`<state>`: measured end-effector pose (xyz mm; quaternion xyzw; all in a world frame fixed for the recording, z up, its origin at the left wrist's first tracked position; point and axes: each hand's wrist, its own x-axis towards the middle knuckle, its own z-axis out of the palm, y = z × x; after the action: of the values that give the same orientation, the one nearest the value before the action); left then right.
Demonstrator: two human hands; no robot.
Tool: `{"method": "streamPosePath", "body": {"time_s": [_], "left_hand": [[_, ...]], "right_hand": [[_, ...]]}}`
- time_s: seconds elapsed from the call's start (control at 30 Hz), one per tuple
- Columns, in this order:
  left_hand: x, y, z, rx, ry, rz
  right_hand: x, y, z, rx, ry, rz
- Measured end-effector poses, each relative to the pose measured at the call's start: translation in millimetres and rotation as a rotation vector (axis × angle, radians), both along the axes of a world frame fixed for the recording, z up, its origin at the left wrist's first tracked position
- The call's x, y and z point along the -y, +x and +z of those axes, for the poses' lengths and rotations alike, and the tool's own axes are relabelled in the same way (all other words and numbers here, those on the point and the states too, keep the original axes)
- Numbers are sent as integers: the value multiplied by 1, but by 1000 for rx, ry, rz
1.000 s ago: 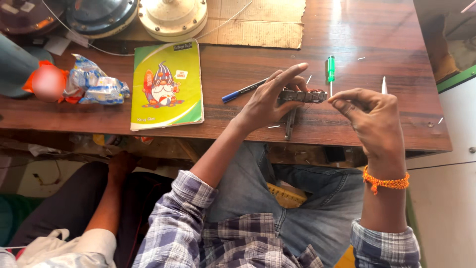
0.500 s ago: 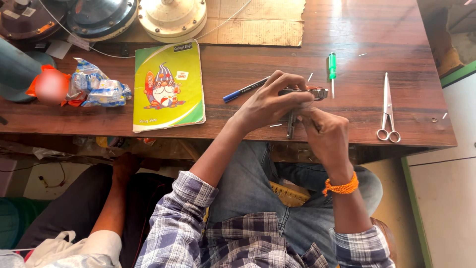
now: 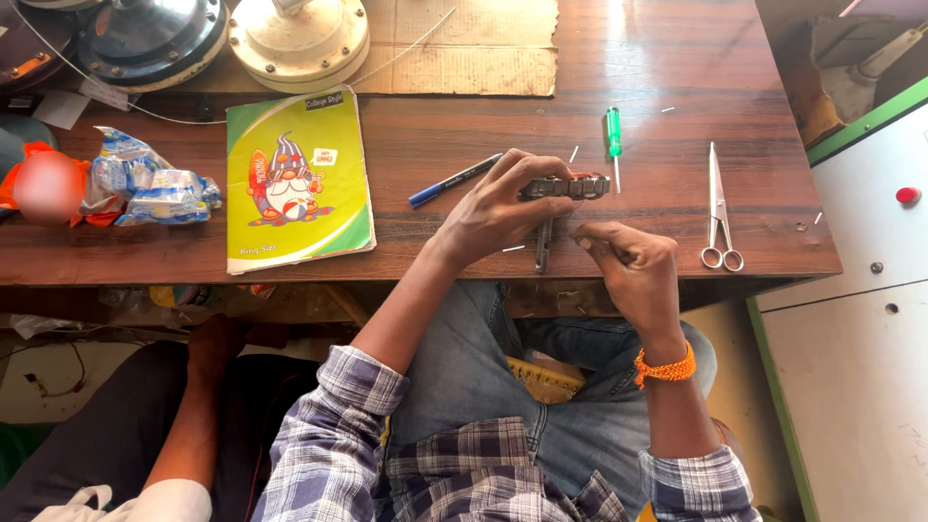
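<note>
— How far along does the work look?

— Somewhere in the middle, I'd judge. The left hand is closed around a small grey metal block, pressing it on the table near the front edge. The right hand sits just beside it, fingers pinched together on something too small to make out. A dark metal strip lies under the left hand, pointing toward the table edge.

— Any tools in use?

— None, it seems. The green screwdriver lies just behind the block, the scissors lie to the right, and the blue pen lies by the left hand; neither hand grips any of them.

— Count things for me.

— One block, one strip, one screwdriver, one pair of scissors, one pen. Further left, one green-and-yellow notebook and one crumpled plastic packet. At the back, one cardboard sheet and two round motor housings, one cream, one dark. A few tiny white bits are scattered about.
</note>
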<state>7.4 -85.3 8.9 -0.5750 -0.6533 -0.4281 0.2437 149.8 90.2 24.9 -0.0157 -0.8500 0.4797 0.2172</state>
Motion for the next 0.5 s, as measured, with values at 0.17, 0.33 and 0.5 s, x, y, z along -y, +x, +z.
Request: {"method": "streamPosePath", "body": {"time_s": [0.17,0.33,0.5], "left_hand": [[1,9,-10,-143,84,149],[-9,35,-24,149,318,256],[-22,60,-27,674,505,251]], "right_hand": [[14,5,9,-39,138,31],[13,5,28,3,142,-94],[16,-8,47,0,266,-101]]}}
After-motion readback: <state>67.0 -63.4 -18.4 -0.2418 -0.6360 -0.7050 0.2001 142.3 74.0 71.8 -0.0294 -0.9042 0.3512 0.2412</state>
